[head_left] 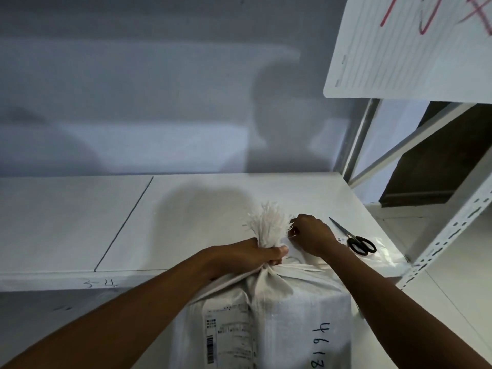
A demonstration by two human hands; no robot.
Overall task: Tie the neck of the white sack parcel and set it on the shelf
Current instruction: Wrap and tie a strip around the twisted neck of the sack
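White sack parcel (292,315) stands at near centre, in front of the front edge of a white shelf (186,214); what it rests on is out of view. The left hand (250,254) grips the gathered neck, fingers and thumb wrapped tight just below a frayed tuft (267,225). The right hand (311,234) sits just right of the tuft with fingers curled in; whether they hold a strand cannot be told.

A printed shipping label (229,328) with a barcode covers the sack's left face, its text too small to read. Handwritten black digits (320,344) on the right face appear to run 4, 6, 1, 8, partly cut off. A scrawl (102,283) on the shelf's front edge is unreadable.

Black-handled scissors (356,241) lie on the shelf to the right. A lined sheet (399,49) with red strokes hangs at far right above a slotted white rack post (452,235). Shadows fall across the grey wall (133,89) beyond.
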